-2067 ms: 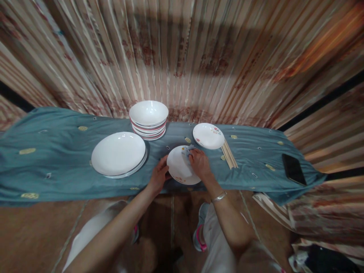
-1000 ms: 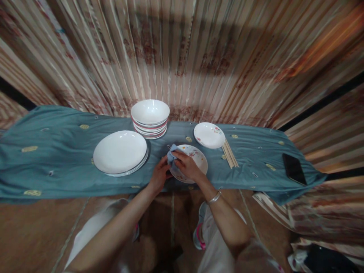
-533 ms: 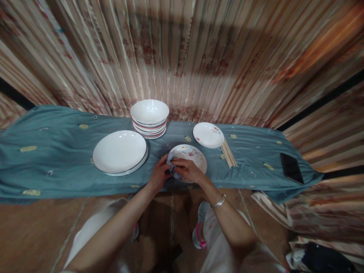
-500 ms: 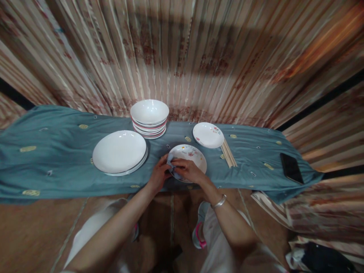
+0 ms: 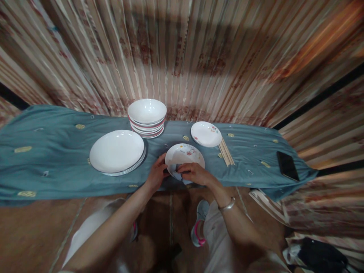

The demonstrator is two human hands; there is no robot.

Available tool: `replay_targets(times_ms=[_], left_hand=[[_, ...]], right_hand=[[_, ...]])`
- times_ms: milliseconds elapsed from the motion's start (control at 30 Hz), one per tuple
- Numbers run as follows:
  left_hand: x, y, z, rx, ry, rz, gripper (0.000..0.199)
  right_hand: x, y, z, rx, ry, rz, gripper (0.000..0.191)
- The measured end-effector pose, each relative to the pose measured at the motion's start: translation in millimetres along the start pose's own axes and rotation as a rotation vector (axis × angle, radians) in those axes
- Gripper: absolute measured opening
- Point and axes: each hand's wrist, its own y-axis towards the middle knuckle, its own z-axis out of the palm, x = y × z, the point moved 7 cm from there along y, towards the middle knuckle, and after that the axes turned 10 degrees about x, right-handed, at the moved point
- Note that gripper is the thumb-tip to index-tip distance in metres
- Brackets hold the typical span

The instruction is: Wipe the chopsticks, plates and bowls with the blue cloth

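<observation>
A white plate with a floral print (image 5: 184, 151) lies near the front edge of the cloth-covered table. My left hand (image 5: 157, 172) grips the plate's left rim, thumb and fingers closed on it. Over the near part of the plate, my right hand (image 5: 196, 173) holds a bluish-grey cloth (image 5: 178, 173) pressed against the surface. Part of the cloth hangs past the near rim. The fingertips of my right hand are partly hidden in the cloth.
Left of the plate is a stack of large white plates (image 5: 116, 151), with a stack of white bowls (image 5: 147, 112) behind. Small floral plates (image 5: 206, 133) and several chopsticks (image 5: 226, 152) lie to the right. A phone (image 5: 287, 166) rests near the table's right end. A curtain (image 5: 182, 68) hangs behind.
My right hand has moved the cloth from the plate's left rim toward its near side. The left hand stays at the left rim. The view has shifted slightly.
</observation>
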Motion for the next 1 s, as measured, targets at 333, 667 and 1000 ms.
replay_targets(times_ms=[333, 667, 1000], left_hand=[[0, 1, -1.7, -0.017, -0.003, 0.008, 0.053], [3, 3, -3.4, -0.019, 0.01, 0.005, 0.056], [3, 3, -3.4, -0.008, 0.022, 0.015, 0.057]], right_hand=[[-5, -23, -20, -0.009, -0.208, 0.235, 0.023], [-8, -27, -35, -0.124, -0.451, 0.417, 0.023], [-31, -18, -36, -0.337, -0.665, 0.383, 0.024]])
